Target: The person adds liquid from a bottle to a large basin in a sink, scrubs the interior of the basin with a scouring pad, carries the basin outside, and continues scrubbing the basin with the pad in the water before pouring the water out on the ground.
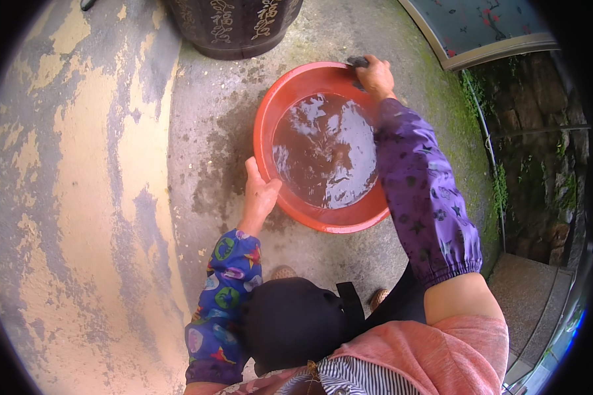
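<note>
A round red plastic basin [334,229] holds brownish water [326,153] that reflects the light. My left hand [261,195] grips the basin's rim at its lower left, with the thumb over the edge. At the upper right rim is my right hand [377,76], closed around a dark, crumpled thing [358,61], perhaps a cloth or scrubber. Its fingers on the far side of the rim are partly hidden. Patterned sleeve covers reach up both forearms, one blue [232,281] and one purple [427,187].
A large dark decorated pot [237,29] stands beyond the basin. Peeling wall [89,197] runs along the left. Wet patches mark the concrete floor [212,128]. At right are a framed floral panel [494,24], a thin pipe [487,143], a mossy stone drop and a stone slab [524,296].
</note>
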Available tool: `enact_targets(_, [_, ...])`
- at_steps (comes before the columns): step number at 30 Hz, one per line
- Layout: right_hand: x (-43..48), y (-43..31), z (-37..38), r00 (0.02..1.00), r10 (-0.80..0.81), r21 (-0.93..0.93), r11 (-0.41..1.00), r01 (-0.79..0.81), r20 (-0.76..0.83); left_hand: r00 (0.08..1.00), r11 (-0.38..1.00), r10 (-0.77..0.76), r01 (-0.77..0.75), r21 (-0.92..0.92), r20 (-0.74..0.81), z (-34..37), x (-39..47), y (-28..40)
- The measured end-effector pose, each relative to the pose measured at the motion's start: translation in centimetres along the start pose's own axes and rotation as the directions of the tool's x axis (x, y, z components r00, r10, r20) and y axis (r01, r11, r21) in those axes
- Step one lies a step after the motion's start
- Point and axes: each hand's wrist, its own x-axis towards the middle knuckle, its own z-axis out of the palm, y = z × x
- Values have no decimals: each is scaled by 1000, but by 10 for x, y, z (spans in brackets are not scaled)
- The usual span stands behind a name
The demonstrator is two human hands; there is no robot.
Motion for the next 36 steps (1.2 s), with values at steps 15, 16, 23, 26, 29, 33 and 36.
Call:
enact_targets(15, [-229,-75,-48,142,-968,559,236,795,207,950,549,-127,307,-777,286,-53,-35,-13])
enact_targets(16, [-238,-65,-57,73,-967,539,197,819,242,947,555,-120,314,-770,299,-58,-33,-13])
enact_targets(23, [-168,109,-87,77,-730,146,238,960,679,990,960,-98,121,-252,100,-16,0,27])
enact_targets(26, [-132,79,-77,470,-658,203,683,702,588,973,966,196,-170,197,-120,-15,9,-6])
enact_targets(29, [-134,80,-2,776,-364,98,925,368,514,911,652,394,-182,736,-124,16,5,4])
enact_targets(33, [-206,13,40,694,-559,-65,756,652,453,821,100,515,-344,933,248,29,0,35])
enact_targets(36, [-188,19,29,427,-712,78,557,827,557,817,117,25,-575,810,576,36,24,27])
